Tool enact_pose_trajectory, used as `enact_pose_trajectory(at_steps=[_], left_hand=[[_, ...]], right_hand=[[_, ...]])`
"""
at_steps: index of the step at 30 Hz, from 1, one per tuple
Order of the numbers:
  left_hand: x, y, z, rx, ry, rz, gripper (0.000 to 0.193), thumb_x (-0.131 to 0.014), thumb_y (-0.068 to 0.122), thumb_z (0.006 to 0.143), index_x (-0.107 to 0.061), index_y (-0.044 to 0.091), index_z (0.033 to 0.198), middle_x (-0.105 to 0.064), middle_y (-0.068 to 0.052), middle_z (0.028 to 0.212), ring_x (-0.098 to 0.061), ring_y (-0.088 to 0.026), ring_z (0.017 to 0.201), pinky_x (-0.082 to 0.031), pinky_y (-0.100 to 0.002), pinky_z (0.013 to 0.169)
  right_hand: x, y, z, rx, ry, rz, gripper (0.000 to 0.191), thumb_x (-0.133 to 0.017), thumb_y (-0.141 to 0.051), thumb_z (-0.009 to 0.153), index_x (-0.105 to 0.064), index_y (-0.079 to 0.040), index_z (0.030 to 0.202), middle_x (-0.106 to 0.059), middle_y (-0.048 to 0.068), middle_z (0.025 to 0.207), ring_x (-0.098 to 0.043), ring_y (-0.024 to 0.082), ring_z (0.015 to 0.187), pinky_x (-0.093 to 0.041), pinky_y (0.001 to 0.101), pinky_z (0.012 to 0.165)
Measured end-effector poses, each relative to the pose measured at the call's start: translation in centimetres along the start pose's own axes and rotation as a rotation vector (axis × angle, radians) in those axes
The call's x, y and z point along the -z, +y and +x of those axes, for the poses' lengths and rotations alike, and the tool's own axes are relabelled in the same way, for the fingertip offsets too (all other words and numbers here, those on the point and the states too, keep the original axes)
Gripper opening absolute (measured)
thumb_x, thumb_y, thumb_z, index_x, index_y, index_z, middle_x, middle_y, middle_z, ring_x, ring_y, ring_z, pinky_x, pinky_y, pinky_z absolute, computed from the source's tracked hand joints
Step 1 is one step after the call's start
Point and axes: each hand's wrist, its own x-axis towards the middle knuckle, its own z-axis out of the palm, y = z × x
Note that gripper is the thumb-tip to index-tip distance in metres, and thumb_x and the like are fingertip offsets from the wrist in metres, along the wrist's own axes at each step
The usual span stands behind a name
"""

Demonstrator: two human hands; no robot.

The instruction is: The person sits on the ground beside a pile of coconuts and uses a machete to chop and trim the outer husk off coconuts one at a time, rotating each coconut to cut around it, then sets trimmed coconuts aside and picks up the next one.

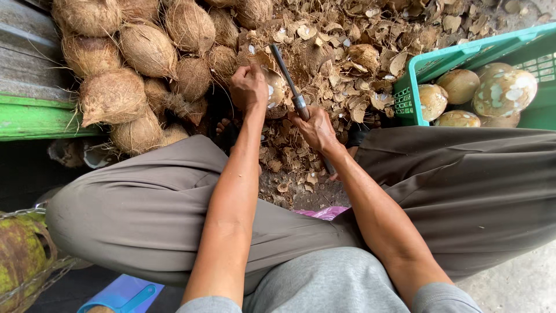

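Head view, looking straight down over bent knees in grey-brown trousers [145, 203]. Left hand [249, 87] closed over the top of a partly shelled coconut [274, 93], fingers curled round it, pinning it low between the knees, just above the ground. White flesh showing where the shell is chipped away, right beside the thumb. Right hand [317, 128] wrapped tight round the handle of a long metal tool [288, 78], blade slanting up and to the left, lying across the coconut just right of the left hand. Hard to tell whether the blade edge bites into the shell or only rests against it.

Behind the hands, a heap of brown hairy coconuts [145, 52] stacked at upper left, well over a dozen in sight, some cut off by the frame edge. Spread across the top middle and right, a thick litter of broken shell pieces [359, 52], also scattered on the ground between the feet. At upper right, a green plastic crate [417, 69] holding several peeled coconuts [504, 93], pale tan with white patches, near the right knee. Green painted ledge [35, 119] at left, beside the heap. Bottom left, a bit of blue plastic [124, 293] under the thigh and a mossy yellow-green round object [20, 255] wrapped in wire. Small pink scrap [324, 213] showing between the legs
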Motion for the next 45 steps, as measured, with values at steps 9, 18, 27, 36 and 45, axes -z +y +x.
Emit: enact_pose_trajectory(at_steps=[9,18,27,36,45], left_hand=[[-1.0,-0.1,1.0,-0.215,0.014,0.093,0.032,-0.064,0.028,0.088,-0.06,0.019,0.058,-0.061,0.0,0.057,-0.054,-0.012,0.047,-0.041,-0.029,0.044],[-0.3,-2.0,1.5,-0.225,0.001,0.015,0.038,-0.067,0.04,0.094,-0.065,0.017,0.063,-0.064,0.002,0.059,-0.056,-0.013,0.049,-0.043,-0.034,0.046],[-1.1,-2.3,2.3,-0.135,-0.1,-0.015,0.042,-0.06,0.035,0.093,-0.053,0.009,0.06,-0.055,-0.007,0.059,-0.048,-0.021,0.053,-0.035,-0.034,0.054],[-1.3,-1.4,2.1,-0.155,-0.012,-0.468,0.034,-0.068,0.023,0.086,-0.054,0.014,0.055,-0.055,0.0,0.055,-0.052,-0.013,0.047,-0.048,-0.033,0.045],[-1.8,-2.1,2.7,-0.101,-0.001,-0.195,0.054,-0.071,0.036,0.092,-0.041,0.014,0.052,-0.048,-0.004,0.048,-0.04,-0.015,0.041,-0.03,-0.035,0.042]], right_hand=[[-0.6,-0.6,-0.9,0.452,0.065,0.109,0.038,-0.058,-0.046,0.102,-0.067,-0.014,0.084,-0.053,0.004,0.063,-0.044,0.01,0.054,-0.033,0.0335,0.047],[0.5,0.7,0.0,-0.17,-0.107,0.002,0.034,-0.063,-0.038,0.096,-0.053,-0.013,0.076,-0.052,-0.002,0.06,-0.046,0.011,0.043,-0.044,0.0317,0.036],[2.0,-4.3,-2.0,-0.088,0.018,0.03,0.039,-0.063,-0.034,0.101,-0.05,-0.014,0.069,-0.049,-0.001,0.058,-0.043,0.01,0.042,-0.038,0.0316,0.036],[-0.7,0.8,0.0,-0.057,0.04,-0.116,0.035,-0.065,-0.027,0.098,-0.048,-0.01,0.073,-0.05,0.004,0.06,-0.044,0.01,0.05,-0.038,0.0327,0.043],[1.1,-2.5,-0.9,-0.082,0.09,0.105,0.025,-0.059,-0.03,0.1,-0.053,-0.013,0.081,-0.053,0.0,0.062,-0.044,0.01,0.045,-0.043,0.0318,0.038]])
